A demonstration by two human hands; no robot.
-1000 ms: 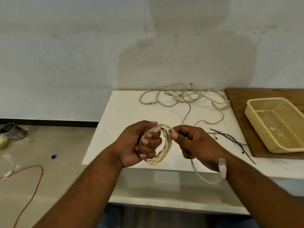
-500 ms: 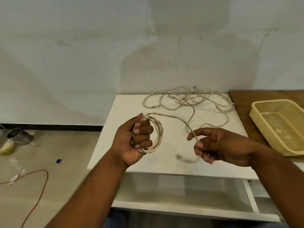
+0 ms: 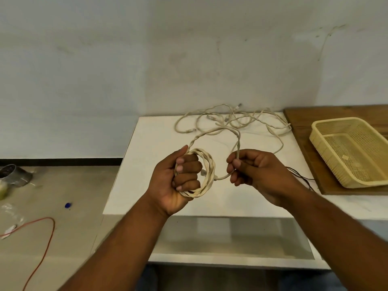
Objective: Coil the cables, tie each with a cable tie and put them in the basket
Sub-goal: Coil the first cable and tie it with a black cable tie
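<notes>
A white table is set against a pale wall, and both bare forearms are reached over its near edge. The left forearm is angled up and to the right, the right forearm up and to the left, so that the two hands are brought near each other above the table's front half. A wooden board is laid on the table's right end, and a yellow mesh basket is stood on it, well apart from the hands.

The left hand is held with the thumb pointing up. Its four fingers are curled through the coil and closed tightly on the ring's left side. The right hand is held at about the same height with its fingers curled, and the free strand is gripped in that fist, close by the thumb.

The coil is made of several turns of cream cable, twisted over one another into a rough ring and held upright in the air above the table. From its top, by the left thumb, the free strand is carried up in an arch and brought down into the right hand. It is let out beneath in a short curve that reaches the ring's right side. A pale plug is seen inside the ring, just beside the left fingers.

A tangle of loose cream cables is spread along the table's far edge. Thin black cable ties are laid between the right wrist and the board.
</notes>
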